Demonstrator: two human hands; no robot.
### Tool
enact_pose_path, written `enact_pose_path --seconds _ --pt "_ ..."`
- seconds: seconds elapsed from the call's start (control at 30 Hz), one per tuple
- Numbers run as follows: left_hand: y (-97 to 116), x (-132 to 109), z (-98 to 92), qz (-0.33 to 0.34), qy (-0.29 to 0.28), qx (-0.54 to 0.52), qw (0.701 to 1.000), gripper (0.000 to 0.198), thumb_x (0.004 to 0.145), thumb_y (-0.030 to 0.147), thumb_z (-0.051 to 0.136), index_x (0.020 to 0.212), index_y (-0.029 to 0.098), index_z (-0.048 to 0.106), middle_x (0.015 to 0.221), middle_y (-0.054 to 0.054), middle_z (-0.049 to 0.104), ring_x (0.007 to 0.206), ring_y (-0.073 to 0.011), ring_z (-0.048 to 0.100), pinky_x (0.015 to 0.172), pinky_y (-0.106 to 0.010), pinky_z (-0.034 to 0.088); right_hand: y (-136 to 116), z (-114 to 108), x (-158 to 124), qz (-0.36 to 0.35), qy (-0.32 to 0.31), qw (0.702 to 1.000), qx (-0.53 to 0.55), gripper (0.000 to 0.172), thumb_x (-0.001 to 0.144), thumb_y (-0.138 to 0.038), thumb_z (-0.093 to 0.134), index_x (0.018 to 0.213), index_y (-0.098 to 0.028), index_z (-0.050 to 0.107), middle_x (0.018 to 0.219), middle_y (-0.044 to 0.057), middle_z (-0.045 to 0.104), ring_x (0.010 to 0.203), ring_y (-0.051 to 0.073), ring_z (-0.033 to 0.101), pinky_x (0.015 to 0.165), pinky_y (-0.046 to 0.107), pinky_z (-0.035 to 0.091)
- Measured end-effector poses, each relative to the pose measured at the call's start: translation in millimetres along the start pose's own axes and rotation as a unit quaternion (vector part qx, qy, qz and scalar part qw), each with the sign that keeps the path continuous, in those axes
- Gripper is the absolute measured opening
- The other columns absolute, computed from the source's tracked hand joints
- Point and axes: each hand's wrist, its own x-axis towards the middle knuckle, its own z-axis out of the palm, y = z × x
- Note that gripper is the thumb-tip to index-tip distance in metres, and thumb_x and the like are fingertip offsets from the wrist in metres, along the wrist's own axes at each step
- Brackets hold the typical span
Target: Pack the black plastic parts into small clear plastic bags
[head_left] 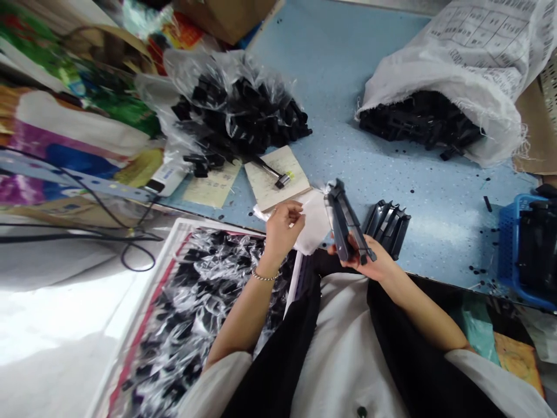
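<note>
Plainly, we see our right hand (373,259) gripping a small bundle of long black parts (342,239) upright-tilted just above the near edge of the blue table (324,69), to the left of a row of similar pieces (387,227); our left hand (285,225) has its fingers curled beside the notepad (266,184) and the white sheet (316,223), and we cannot tell whether anything is pinched in it.

We judge that the bundle could slip or fan apart, since its pieces splay and the fingers hold only the lower end; a dropped one could fall over the table edge, so close to our body; our forearm, passing over the white-rimmed tray (140,319), could snag its crumpled plastic; the row could topple if our right hand knocks it.

Counting, we find two hands, one bracelet (265,276), one notepad, one tray, one printed woven sack (456,72) and one blue basket (508,244); the grip holds at least two parts, the row about four; those in the clear plastic (235,110), sack, basket and tray overlap too much for us to count; one dark rod (282,181) reaches across the notepad.
</note>
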Motion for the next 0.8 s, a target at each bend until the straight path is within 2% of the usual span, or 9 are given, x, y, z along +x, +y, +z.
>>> enact_pose_path --seconds 0.13,0.23,0.33,0.4,0.5,0.6,0.7,0.77,0.8 --pt "-8.2 -0.5 -6.9 0.112 -0.045 0.129 0.984 0.031 0.094 0.011 0.044 0.095 0.02 0.074 0.118 -0.011 0.071 0.114 -0.0259 0.064 0.105 -0.048 0.05 17.7 -9.3 -7.5 0.081 -0.026 0.995 0.046 0.023 0.083 -0.032 0.078 0.093 -0.013 0.071 0.082 0.006 0.074 0.068 0.014 0.068 0.052 0.02 0.054" --pt "-12.8 -2.3 -9.4 0.111 -0.08 0.15 0.979 0.042 0.092 0.008 0.042 0.12 0.019 0.072 0.127 -0.012 0.069 0.121 -0.0265 0.063 0.112 -0.048 0.048 30.6 -16.9 0.3 0.135 -0.077 0.984 0.09 0.022 0.09 -0.03 0.072 0.099 -0.01 0.07 0.076 0.005 0.071 0.057 0.009 0.061 0.048 0.016 0.049" --pt "-15.4 -6.5 -9.5 0.109 -0.097 0.138 0.98 0.055 0.09 0.007 0.042 0.142 0.018 0.059 0.144 -0.012 0.06 0.136 -0.0255 0.055 0.119 -0.045 0.044 37.0 -19.6 16.9 0.179 -0.126 0.964 0.147 0.023 0.096 -0.031 0.064 0.102 -0.009 0.069 0.07 0.001 0.066 0.045 0.004 0.044 0.039 0.012 0.039" --pt "-16.8 -10.3 -10.1 0.128 -0.108 0.142 0.976 0.061 0.09 0.006 0.039 0.148 0.017 0.052 0.15 -0.013 0.055 0.142 -0.0245 0.05 0.122 -0.044 0.041 37.0 -18.7 27.7 0.188 -0.133 0.957 0.174 0.023 0.099 -0.03 0.06 0.107 -0.01 0.067 0.072 0.001 0.067 0.042 0.004 0.036 0.036 0.011 0.034" --pt "-18.9 -16.3 -12.0 0.15 -0.098 0.161 0.971 0.064 0.092 0.005 0.037 0.154 0.017 0.044 0.154 -0.014 0.05 0.144 -0.0238 0.048 0.123 -0.043 0.04 34.1 -14.7 37.9 0.178 -0.117 0.962 0.17 0.023 0.1 -0.03 0.056 0.106 -0.01 0.066 0.077 0.003 0.068 0.043 0.003 0.031 0.036 0.012 0.033" --pt "-17.2 -23.0 -11.7 0.161 -0.078 0.175 0.968 0.067 0.094 0.007 0.039 0.16 0.021 0.035 0.158 -0.013 0.047 0.146 -0.025 0.047 0.122 -0.042 0.042 31.5 -10.2 42.9 0.133 -0.085 0.981 0.112 0.022 0.098 -0.031 0.057 0.1 -0.011 0.065 0.076 0.003 0.067 0.044 0.003 0.029 0.037 0.013 0.03" --pt "-5.7 -32.3 -6.9 0.198 -0.1 0.154 0.963 0.077 0.091 0.002 0.04 0.164 0.023 0.025 0.16 -0.013 0.044 0.147 -0.0264 0.045 0.121 -0.042 0.044 29.4 -6.7 45.7 0.06 -0.025 0.997 -0.046 0.024 0.092 -0.038 0.064 0.092 -0.014 0.063 0.067 0.0 0.062 0.043 0.005 0.033 0.037 0.017 0.026" --pt "7.7 -39.0 -2.8 0.231 -0.153 0.115 0.954 0.083 0.089 0.0 0.04 0.165 0.027 0.02 0.16 -0.012 0.044 0.146 -0.0257 0.046 0.12 -0.042 0.045 27.2 -5.0 46.1 -0.023 0.031 0.977 -0.211 0.026 0.088 -0.042 0.068 0.086 -0.017 0.061 0.062 -0.002 0.058 0.044 0.007 0.041 0.04 0.02 0.029" --pt "15.0 -41.9 -1.1 0.244 -0.184 0.092 0.948 0.085 0.088 -0.001 0.041 0.165 0.028 0.02 0.159 -0.011 0.045 0.145 -0.0251 0.048 0.119 -0.043 0.046 25.7 -4.2 45.8 -0.072 0.062 0.952 -0.292 0.025 0.087 -0.042 0.069 0.084 -0.018 0.06 0.061 -0.003 0.057 0.046 0.009 0.046 0.043 0.021 0.032"
